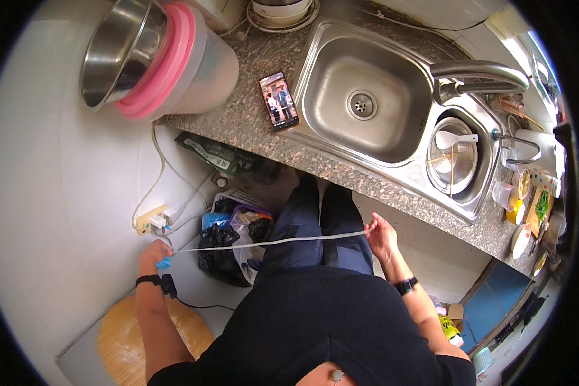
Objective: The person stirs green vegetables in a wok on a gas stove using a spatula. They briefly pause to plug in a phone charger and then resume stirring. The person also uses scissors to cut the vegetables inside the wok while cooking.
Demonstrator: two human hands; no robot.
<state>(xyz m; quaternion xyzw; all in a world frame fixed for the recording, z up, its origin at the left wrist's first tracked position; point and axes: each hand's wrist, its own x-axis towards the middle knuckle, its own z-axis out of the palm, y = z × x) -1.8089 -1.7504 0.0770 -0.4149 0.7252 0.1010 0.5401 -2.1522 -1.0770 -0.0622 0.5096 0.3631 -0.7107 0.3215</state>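
A thin white cord [294,239] stretches nearly straight across my thighs, from one hand to the other. My left hand [155,253], by the white wall, is closed on its left end. A crumpled blue piece [164,263], perhaps cloth or plastic, shows below those fingers. At the other end my right hand [382,236] pinches the cord between its fingertips, with the palm turned up. Just above my left hand, a yellowish power strip [149,219] holds white plugs and cables.
Ahead stands a speckled stone counter [241,113] with a steel double sink [366,106] and a phone [279,101] playing video. A pink-lidded bucket [207,72] bears a steel bowl [116,53]. Black rubbish bags [217,246] sit on the floor, near a round slatted mat [120,333].
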